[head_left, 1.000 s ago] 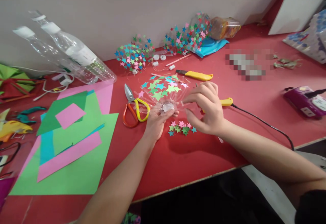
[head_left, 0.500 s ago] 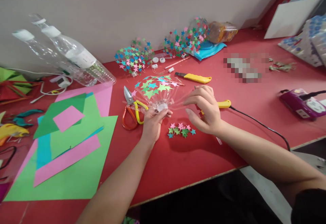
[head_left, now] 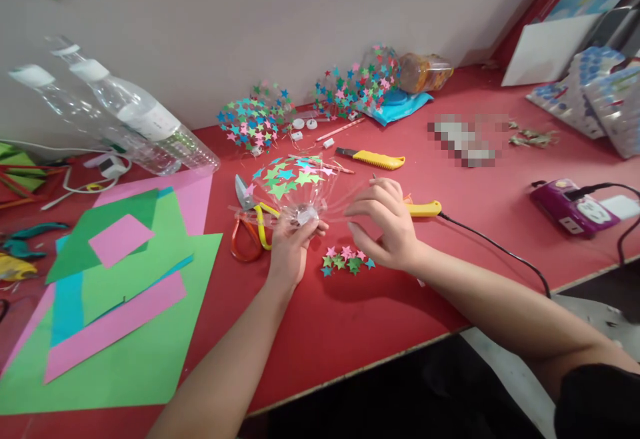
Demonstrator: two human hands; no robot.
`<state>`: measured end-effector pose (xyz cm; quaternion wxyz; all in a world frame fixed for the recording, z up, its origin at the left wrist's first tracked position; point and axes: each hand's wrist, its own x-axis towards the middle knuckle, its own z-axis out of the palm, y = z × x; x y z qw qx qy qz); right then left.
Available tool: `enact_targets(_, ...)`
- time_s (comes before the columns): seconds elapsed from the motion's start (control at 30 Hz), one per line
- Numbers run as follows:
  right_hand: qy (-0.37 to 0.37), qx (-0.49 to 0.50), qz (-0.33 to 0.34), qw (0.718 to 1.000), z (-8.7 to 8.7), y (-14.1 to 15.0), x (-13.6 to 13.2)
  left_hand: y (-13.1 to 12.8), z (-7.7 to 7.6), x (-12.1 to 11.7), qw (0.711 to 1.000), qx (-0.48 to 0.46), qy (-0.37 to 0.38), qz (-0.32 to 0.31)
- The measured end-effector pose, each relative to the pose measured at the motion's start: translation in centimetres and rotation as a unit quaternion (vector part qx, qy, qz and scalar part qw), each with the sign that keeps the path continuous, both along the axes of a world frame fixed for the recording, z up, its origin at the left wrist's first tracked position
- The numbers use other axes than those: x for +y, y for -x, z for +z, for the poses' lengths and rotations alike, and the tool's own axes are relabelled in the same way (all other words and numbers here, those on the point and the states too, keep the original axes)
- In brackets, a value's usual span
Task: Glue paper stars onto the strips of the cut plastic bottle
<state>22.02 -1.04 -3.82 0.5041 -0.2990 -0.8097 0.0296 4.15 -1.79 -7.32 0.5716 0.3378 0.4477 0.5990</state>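
Observation:
My left hand [head_left: 290, 246] grips a clear plastic bottle piece [head_left: 307, 214] by its small round end, above the red table. Thin transparent strips fan out from that end, and green, blue and pink paper stars [head_left: 295, 176] show on its far side. To the right, my right hand [head_left: 385, 222] hovers with fingers curved and thumb apart, close to the strip ends; nothing shows between the fingers. A small group of loose paper stars [head_left: 346, 260] lies below, between the hands. Scissors [head_left: 253, 222] with red and yellow handles lie partly behind the bottle piece.
Behind lie a yellow utility knife [head_left: 377, 159] and star-covered clear balls [head_left: 253, 122]. A yellow-handled corded tool [head_left: 424, 209] lies beyond my right hand, near a purple power strip [head_left: 575, 209]. Coloured paper sheets [head_left: 150, 359] and plastic bottles [head_left: 135, 109] are at left.
The view has shifted slightly, so most things sit a little further left and lower. Both hands keep nearly the same pose around the bottle piece.

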Motion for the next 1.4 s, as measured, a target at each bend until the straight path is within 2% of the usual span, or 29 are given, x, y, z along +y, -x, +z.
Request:
enact_targets(0.2, -0.014, -0.011, 0.003, 1.000, 0.2, -0.1, 0.2, 0.1, 0.4, -0.3, 1.000, 0.014, 0.009, -0.010)
enact_targets(0.63, 0.050, -0.002, 0.008, 0.999, -0.6, -0.1, 0.3, 0.7, -0.1, -0.2, 0.999, 0.006, 0.052, -0.011)
enact_targets(0.83, 0.070, 0.007, -0.009, 0.997, -1.0, -0.3, 0.3, 0.5, 0.0, 0.0, 0.998, 0.014, 0.062, -0.007)
enact_targets(1.0, 0.056, -0.011, -0.004, 0.998, -1.2, -0.2, 0.4, 0.5, 0.0, 0.0, 0.998, -0.008, 0.068, 0.010)
enact_targets(1.2, 0.015, -0.025, -0.024, 0.999, -1.0, -0.2, 0.9, 0.6, -0.7, -0.1, 0.998, -0.010, 0.053, -0.020)
enact_targets(1.4, -0.010, -0.039, -0.034, 0.999, -1.2, -0.1, 0.9, 0.4, -0.8, 0.3, 0.998, -0.048, 0.035, 0.003)
